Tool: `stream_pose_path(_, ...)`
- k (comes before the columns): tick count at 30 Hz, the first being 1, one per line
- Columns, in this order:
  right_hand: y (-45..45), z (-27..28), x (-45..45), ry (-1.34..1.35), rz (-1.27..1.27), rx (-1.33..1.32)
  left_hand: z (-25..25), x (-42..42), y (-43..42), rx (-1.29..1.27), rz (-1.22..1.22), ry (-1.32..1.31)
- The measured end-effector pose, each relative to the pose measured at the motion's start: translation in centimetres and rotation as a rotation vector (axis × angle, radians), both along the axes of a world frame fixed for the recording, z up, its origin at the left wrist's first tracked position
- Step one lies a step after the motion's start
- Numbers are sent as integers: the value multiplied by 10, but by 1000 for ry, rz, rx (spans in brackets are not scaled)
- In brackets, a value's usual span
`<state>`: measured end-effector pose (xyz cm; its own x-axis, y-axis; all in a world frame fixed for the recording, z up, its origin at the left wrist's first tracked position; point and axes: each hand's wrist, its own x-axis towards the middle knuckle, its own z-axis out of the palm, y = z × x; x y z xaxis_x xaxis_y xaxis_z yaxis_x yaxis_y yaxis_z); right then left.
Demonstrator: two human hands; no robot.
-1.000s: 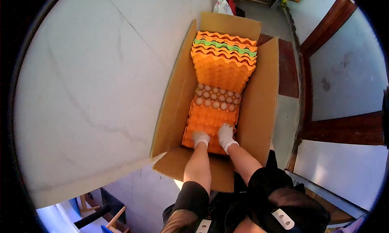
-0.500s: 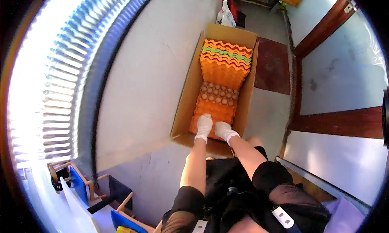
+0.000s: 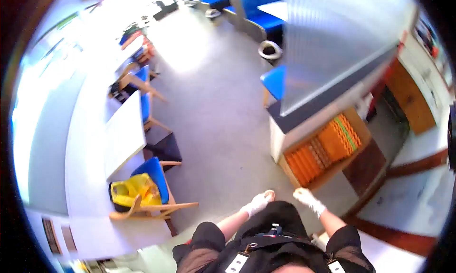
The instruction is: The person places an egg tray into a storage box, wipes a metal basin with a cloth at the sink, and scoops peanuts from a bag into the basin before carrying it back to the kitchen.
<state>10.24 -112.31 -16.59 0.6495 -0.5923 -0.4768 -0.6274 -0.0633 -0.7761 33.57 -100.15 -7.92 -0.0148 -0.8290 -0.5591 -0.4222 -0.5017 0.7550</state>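
My left hand (image 3: 258,202), in a white glove, is low in front of my body. A small pale, rounded thing (image 3: 270,195) shows at its fingertips; I cannot make out whether the hand holds it. My right hand (image 3: 308,200), also white-gloved, hangs just off the near edge of an open cardboard box (image 3: 291,172). Its fingers are blurred and too small to read. Inside the box are orange egg trays (image 3: 303,165) at the near end. A row of brown eggs (image 3: 319,152) lies between them and a taller stack of orange and green trays (image 3: 339,137).
The box stands against a low partition (image 3: 304,123) with a ribbed clear screen. A white table (image 3: 127,135) and blue chairs line the left; a yellow bag (image 3: 137,190) lies on the nearest chair (image 3: 159,178). A bin (image 3: 270,50) and blue benches stand farther back.
The view has swung left, bringing the room's aisle into sight and putting the box at the right. Both hands have come out of the box, away from the orange trays.
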Motion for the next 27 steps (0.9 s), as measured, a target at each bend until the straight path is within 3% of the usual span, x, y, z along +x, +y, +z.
stream_pose_path(2,41,-24,-2,83,97,-39,-5,-2,55,339,25,-125)
stream_pose_path(4,64,-3,2,379,532,-34,-33,-18,121,476,161,-358)
stream_pose_path(6,88,20,0,685,717,103,-72,-41,172,701,392,-186)
stream_pose_path(8,93,21,6,725,706,340,-126,-57,213,631,460,-158)
stream_pose_path(9,97,5,9,695,789,289,-149,-66,232,627,485,-171)
stream_pose_path(10,104,-51,12,657,880,239,-148,-78,245,635,522,-160)
stream_pose_path(12,109,-39,23,633,1003,297,-140,-93,269,665,586,-123)
stream_pose_path(16,131,-3,79,612,1187,436,-72,-91,316,706,629,-31)
stream_pose_path(19,139,-30,114,885,662,996,-45,-86,345,714,713,18)
stream_pose_path(21,200,120,175,1190,1029,511,-67,-107,377,673,1076,42)
stream_pose_path(23,227,61,196,954,1402,170,-121,-131,417,621,1337,83)
stream_pose_path(25,287,76,232,766,1669,-205,-87,-111,464,677,1337,184)
stream_pose_path(27,352,75,266,867,1809,-285,-45,-100,516,672,1344,304)
